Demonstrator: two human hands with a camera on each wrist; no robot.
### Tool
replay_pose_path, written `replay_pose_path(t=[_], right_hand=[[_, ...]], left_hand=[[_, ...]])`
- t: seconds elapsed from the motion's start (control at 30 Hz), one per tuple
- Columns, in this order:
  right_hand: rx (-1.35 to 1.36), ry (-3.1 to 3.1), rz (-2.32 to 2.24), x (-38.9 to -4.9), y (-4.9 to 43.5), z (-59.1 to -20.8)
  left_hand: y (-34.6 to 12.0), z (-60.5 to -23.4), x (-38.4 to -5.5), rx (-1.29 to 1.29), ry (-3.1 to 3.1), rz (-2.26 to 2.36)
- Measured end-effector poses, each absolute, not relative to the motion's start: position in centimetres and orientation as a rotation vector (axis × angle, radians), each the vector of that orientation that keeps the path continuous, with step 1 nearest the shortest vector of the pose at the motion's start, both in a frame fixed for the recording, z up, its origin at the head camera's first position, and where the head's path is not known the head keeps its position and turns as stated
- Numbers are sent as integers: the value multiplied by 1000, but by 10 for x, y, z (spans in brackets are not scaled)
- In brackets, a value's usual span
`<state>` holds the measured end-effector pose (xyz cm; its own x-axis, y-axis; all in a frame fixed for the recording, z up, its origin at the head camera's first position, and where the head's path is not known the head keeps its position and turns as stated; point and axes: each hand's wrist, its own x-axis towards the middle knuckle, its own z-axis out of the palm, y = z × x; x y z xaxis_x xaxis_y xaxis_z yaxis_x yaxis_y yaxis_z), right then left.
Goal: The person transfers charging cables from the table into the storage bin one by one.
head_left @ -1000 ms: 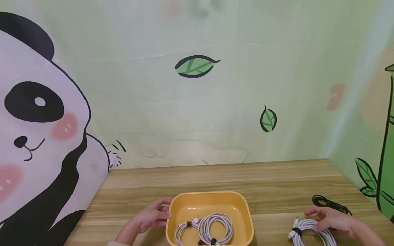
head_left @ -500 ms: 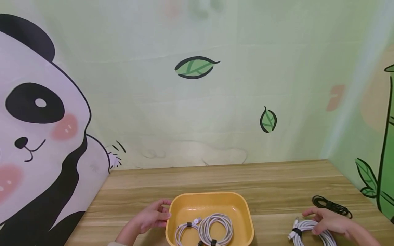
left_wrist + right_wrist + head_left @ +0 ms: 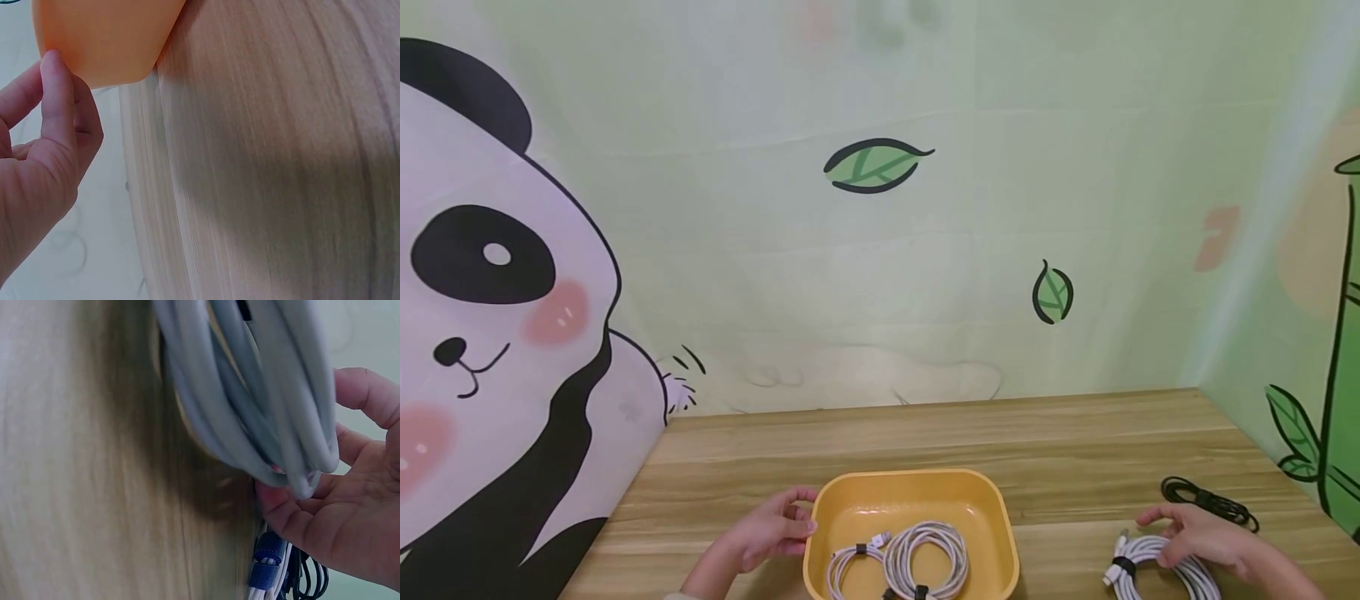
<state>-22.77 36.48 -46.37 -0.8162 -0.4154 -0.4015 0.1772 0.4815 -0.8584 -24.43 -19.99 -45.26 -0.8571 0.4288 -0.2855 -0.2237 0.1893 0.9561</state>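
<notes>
A yellow plastic tray (image 3: 992,521) stands at the front middle of the table. My left hand (image 3: 771,532) holds its left side, thumb at the rim; the left wrist view shows the thumb and fingers meeting at the tray's edge. Inside the tray lie two coiled white cables, a larger coil (image 3: 960,554) and a smaller one (image 3: 837,568), each with a black strap. To the right, my right hand (image 3: 1210,540) grips a coiled white cable (image 3: 250,394), with thumb and fingers on either side of the loops. Its black strap (image 3: 1124,565) and connector ends face left.
A coiled black cable (image 3: 1213,502) lies behind my right hand. Low in the right wrist view, a blue strap (image 3: 265,565) binds a pale cable. Wood-grain table (image 3: 925,429) ends at a backdrop printed with a panda (image 3: 512,350) and leaves.
The whole head view has shifted very slightly. My right hand's fingers have moved a little left over the white coil; the left hand and tray have stayed put.
</notes>
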Motion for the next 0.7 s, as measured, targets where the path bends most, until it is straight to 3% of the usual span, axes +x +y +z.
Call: replay_pose_path(t=[0.7], right_hand=[[-309, 2038, -1426, -231, 375, -467]], left_hand=[[-199, -454, -243, 189, 1972, 1726]])
